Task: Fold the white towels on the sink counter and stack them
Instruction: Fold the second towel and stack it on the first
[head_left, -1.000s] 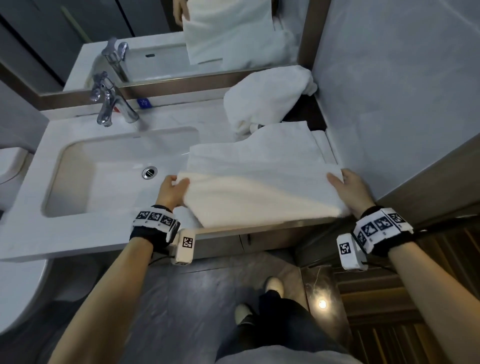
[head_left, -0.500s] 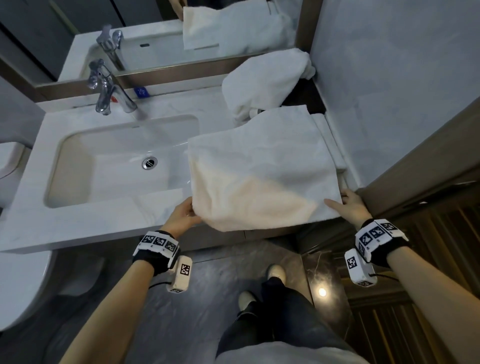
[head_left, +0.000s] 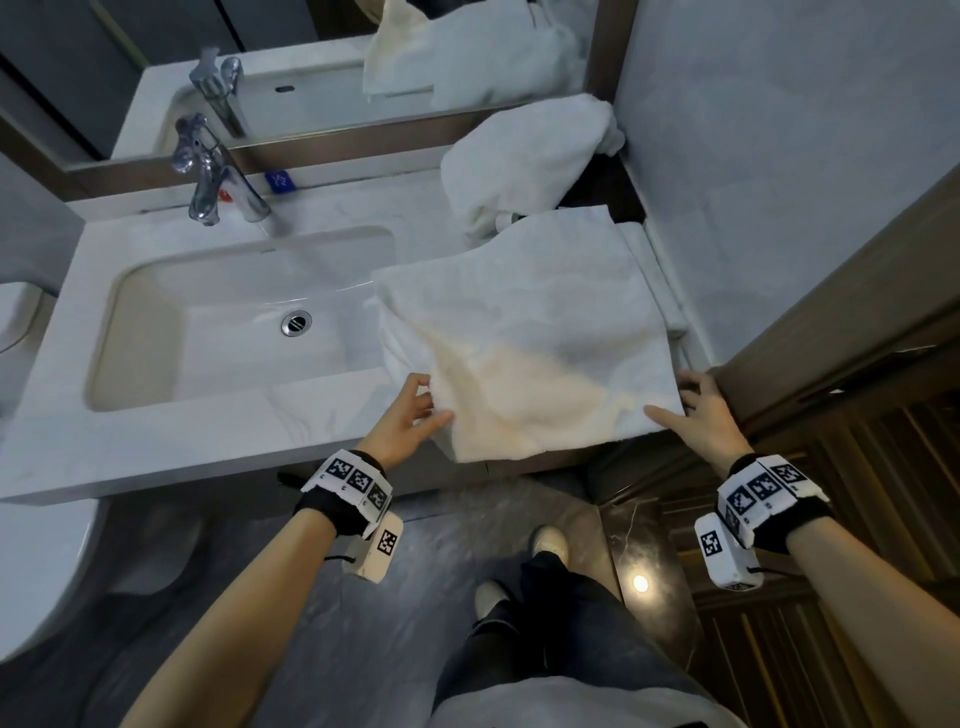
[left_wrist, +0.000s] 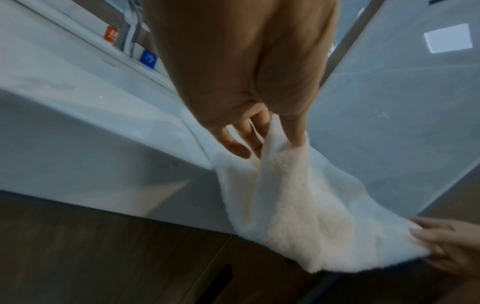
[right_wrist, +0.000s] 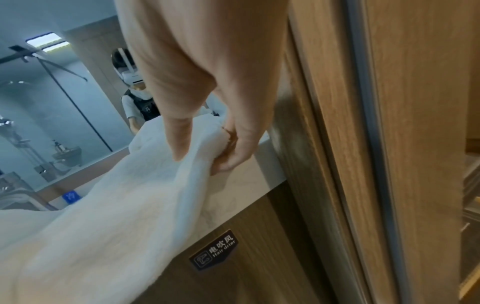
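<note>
A white towel lies spread over the right part of the sink counter, its near edge hanging past the counter's front. My left hand pinches the towel's near left edge between thumb and fingers. My right hand grips the near right corner, thumb on top and fingers curled under. A second white towel sits crumpled at the back right, against the mirror. A narrow strip of white cloth shows under the spread towel's right side.
The basin with its drain and the chrome tap fill the counter's left. A grey wall and a wooden door frame close off the right. A toilet stands at the left. Under the counter is a hair-drier drawer.
Both hands pulled the towel's near edge toward me, past the counter's front, and the towel now lies more spread out. The left hand's grip shifted to a pinch.
</note>
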